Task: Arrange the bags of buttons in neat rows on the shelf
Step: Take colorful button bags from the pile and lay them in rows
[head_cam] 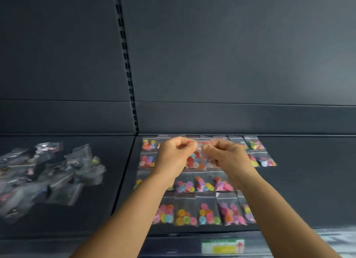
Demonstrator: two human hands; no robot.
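Above the grid of bags (194, 182) already laid flat on the dark shelf (298, 190), I hold one more bag of buttons (198, 159) up by its red zip strip. My left hand (173, 153) pinches the strip's left end and my right hand (225, 154) pinches the right end, fingers curled tight on the plastic, so the bag hangs between them over the second row from the back wall.

Judging by the grid, a good part of the sorting is done: four rows run from the back wall towards the front edge, each bag touching or just beside its neighbour. The two back rows reach further right than the two front ones, so the grid is uneven and has room to grow. Left of the grid, across the shelf seam, a loose heap of bags (48, 176) is waiting to be sorted; it looks about as large as what is placed.

Each clear bag in the grid holds a small cluster of bright buttons, pink, yellow, orange, green and blue, settled at its lower end. The heap is too blurred for me to tell its contents.

Below the grid, a green and yellow price tag (222, 246) sits on the shelf's front edge.
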